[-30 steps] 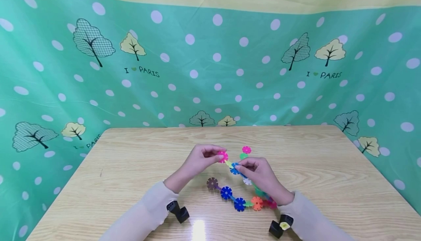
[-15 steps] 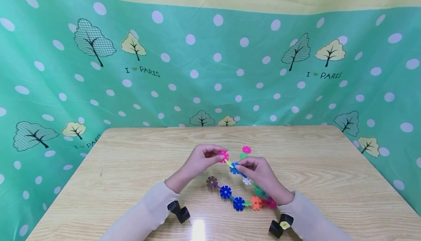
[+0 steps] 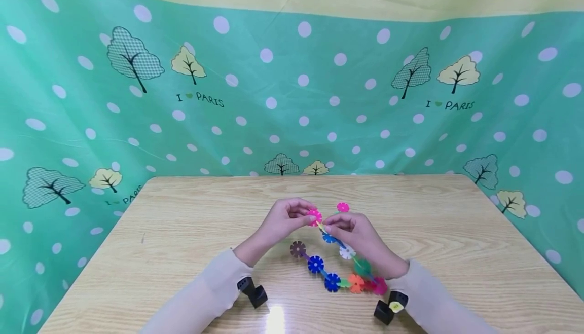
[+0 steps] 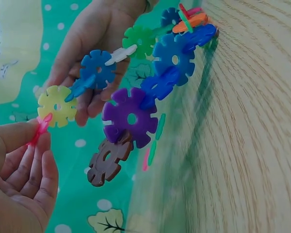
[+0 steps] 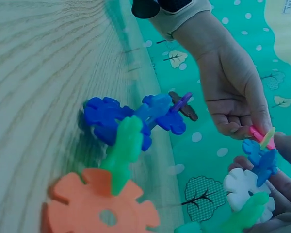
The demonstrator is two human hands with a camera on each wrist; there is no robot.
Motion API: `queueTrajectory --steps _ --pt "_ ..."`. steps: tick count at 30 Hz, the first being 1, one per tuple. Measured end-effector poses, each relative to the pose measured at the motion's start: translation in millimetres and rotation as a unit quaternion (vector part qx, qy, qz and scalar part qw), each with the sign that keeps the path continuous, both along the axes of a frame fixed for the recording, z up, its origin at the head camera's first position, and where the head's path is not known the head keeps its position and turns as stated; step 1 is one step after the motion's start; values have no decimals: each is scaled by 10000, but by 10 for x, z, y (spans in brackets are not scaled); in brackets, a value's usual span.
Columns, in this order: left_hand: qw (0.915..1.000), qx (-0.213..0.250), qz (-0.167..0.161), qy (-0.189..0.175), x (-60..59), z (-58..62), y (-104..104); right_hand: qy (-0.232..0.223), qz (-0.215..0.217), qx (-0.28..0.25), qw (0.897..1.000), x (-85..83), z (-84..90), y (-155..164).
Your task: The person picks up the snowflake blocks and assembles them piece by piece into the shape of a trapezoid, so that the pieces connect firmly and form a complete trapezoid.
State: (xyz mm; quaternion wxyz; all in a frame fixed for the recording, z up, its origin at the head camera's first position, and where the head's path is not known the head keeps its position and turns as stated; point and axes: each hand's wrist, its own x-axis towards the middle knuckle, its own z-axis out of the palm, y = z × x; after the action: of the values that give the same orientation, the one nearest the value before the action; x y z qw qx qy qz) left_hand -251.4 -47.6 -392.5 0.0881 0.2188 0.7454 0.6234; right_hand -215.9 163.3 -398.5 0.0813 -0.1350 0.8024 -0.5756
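A chain of slotted plastic snowflake discs links my two hands above the table. At its raised end, my left hand [image 3: 285, 225] pinches a pink disc [image 3: 315, 217] between thumb and fingers. Joined to that is a yellow disc [image 4: 57, 108], where the thumb and fingertips of my right hand [image 3: 362, 235] pinch the chain. Below them hang a blue disc [image 3: 328, 236], a white disc [image 3: 347, 251] and a green disc [image 3: 362, 267]. The chain bends back left through an orange disc [image 3: 356, 283] and dark blue discs [image 3: 316, 264] to a brown disc [image 3: 298, 249].
Behind my right hand another pink disc [image 3: 343, 207] shows, its lower neighbour mostly hidden. A wood-grain table [image 3: 205, 212] lies under everything, with a green dotted cloth [image 3: 301, 96] hanging beyond its far edge. Black wrist cameras [image 3: 252, 292] sit on both sleeves.
My right hand's fingertips have shifted from the blue disc up toward the yellow one, close to the pink disc. My left hand has moved slightly right, still pinching the pink disc.
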Motion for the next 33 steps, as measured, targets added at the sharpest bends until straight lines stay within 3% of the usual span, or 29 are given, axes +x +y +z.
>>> queueTrajectory --steps 9,17,20,33 --pt "9999 42 -135 41 -4 -7 54 -145 -116 192 9996 -15 70 -23" --pt "9999 29 -139 66 156 217 48 -199 -206 71 9996 -4 76 -31" --pt "9998 58 -140 85 182 248 45 -229 -258 -28 9994 2 71 -37" --pt "9997 193 -114 109 145 210 11 403 -303 -8 9987 5 12 -30"
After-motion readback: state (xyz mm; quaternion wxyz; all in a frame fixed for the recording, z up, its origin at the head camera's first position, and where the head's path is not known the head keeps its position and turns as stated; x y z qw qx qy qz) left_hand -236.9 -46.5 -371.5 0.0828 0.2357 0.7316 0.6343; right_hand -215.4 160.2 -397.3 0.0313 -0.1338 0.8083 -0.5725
